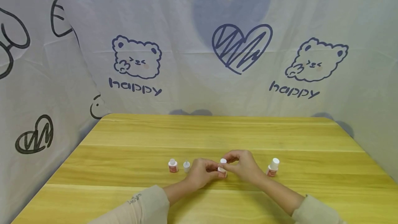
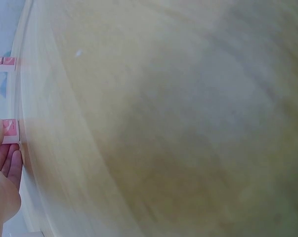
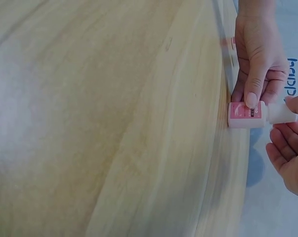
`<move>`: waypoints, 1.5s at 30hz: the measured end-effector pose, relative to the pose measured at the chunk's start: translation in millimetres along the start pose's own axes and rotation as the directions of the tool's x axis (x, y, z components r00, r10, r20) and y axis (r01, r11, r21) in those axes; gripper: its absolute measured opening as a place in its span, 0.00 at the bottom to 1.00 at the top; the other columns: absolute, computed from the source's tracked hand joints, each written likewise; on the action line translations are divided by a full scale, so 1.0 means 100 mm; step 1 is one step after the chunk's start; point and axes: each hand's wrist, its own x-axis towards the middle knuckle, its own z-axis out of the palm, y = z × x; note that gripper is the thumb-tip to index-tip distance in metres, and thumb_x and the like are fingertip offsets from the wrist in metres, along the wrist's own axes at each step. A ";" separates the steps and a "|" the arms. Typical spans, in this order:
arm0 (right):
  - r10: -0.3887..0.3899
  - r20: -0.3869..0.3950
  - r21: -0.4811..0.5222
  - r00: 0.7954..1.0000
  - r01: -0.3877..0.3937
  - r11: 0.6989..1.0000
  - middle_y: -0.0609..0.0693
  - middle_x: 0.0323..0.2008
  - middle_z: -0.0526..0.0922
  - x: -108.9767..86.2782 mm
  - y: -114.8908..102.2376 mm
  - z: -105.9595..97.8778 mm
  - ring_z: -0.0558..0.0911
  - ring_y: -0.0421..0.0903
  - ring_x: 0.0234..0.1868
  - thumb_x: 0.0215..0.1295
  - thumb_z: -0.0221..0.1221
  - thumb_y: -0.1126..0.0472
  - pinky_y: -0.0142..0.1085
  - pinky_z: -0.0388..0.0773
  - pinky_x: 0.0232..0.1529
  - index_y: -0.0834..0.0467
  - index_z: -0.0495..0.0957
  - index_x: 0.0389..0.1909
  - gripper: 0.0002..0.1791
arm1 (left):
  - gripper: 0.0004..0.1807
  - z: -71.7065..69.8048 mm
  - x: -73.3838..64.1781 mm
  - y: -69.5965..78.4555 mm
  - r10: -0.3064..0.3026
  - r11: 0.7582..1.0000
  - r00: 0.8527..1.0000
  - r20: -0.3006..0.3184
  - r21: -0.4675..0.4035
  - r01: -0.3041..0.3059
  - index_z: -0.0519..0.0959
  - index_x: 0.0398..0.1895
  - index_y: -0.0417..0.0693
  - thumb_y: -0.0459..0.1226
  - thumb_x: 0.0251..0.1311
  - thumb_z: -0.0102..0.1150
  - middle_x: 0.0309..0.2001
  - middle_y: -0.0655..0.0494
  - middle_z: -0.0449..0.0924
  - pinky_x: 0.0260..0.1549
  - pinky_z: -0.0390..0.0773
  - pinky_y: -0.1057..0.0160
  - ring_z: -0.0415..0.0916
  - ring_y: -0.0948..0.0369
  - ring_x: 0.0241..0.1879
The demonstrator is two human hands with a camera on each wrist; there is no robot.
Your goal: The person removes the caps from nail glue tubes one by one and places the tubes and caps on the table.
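Observation:
A small white bottle (image 1: 222, 173) with a red-pink label stands on the table between my two hands. My left hand (image 1: 200, 175) grips its body, thumb laid across the label in the right wrist view. The white cap (image 3: 282, 113) on top is pinched between the thumb and fingers of my right hand (image 1: 244, 165). To the left stands a similar bottle (image 1: 173, 166) whose top is a narrower, translucent tip. Between that one and my left hand sits a loose white cap (image 1: 186, 166). On the right, another bottle (image 1: 272, 168) wears its white cap.
The bottles are in a row on a yellow wood-grain table (image 1: 155, 134). A pale cloth curtain (image 1: 186, 44) printed with bears and hearts hangs behind the far edge and along the left. In the left wrist view, a small white speck (image 2: 78, 53) shows on the tabletop.

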 end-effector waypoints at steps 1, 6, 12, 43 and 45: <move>-0.001 0.004 -0.002 1.000 0.001 1.000 0.52 0.30 0.84 0.00 0.00 0.00 0.81 0.42 0.33 0.52 0.64 0.63 0.37 0.80 0.37 0.61 0.81 0.30 0.06 | 0.13 0.00 0.00 0.00 0.001 1.000 1.000 -0.001 0.003 -0.001 0.83 0.34 0.40 0.38 0.46 0.66 0.31 0.48 0.85 0.29 0.77 0.78 0.83 0.63 0.30; -0.036 0.038 -0.006 0.999 0.036 0.999 0.54 0.32 0.84 0.00 -0.01 -0.03 0.81 0.41 0.34 0.55 0.62 0.63 0.36 0.80 0.38 0.64 0.81 0.33 0.08 | 0.13 0.00 0.00 0.00 0.004 1.000 1.000 -0.005 0.002 -0.004 0.83 0.34 0.40 0.38 0.46 0.66 0.31 0.48 0.85 0.29 0.77 0.78 0.82 0.62 0.31; -0.031 0.088 0.011 0.996 0.030 0.999 0.56 0.35 0.84 0.00 -0.03 -0.07 0.81 0.43 0.36 0.56 0.60 0.63 0.35 0.80 0.40 0.67 0.80 0.37 0.11 | 0.13 0.00 0.00 -0.01 -0.003 1.000 1.000 -0.001 -0.005 0.003 0.83 0.33 0.39 0.39 0.45 0.66 0.31 0.48 0.85 0.28 0.77 0.78 0.82 0.62 0.30; -0.055 -0.039 -0.023 0.998 0.054 0.998 0.52 0.29 0.85 -0.01 0.02 0.01 0.82 0.42 0.33 0.52 0.64 0.64 0.36 0.81 0.37 0.61 0.81 0.29 0.04 | 0.12 0.01 0.01 0.01 -0.030 0.999 1.000 0.000 -0.036 0.030 0.83 0.33 0.41 0.38 0.46 0.66 0.31 0.49 0.85 0.28 0.77 0.78 0.82 0.66 0.29; -0.053 -0.030 -0.022 0.998 0.052 0.998 0.52 0.30 0.85 -0.01 0.02 0.00 0.82 0.42 0.34 0.52 0.63 0.65 0.37 0.80 0.38 0.60 0.82 0.29 0.04 | 0.12 0.01 0.01 0.01 -0.035 0.999 0.999 0.001 -0.030 0.035 0.84 0.33 0.41 0.38 0.46 0.66 0.31 0.50 0.85 0.28 0.77 0.78 0.81 0.66 0.29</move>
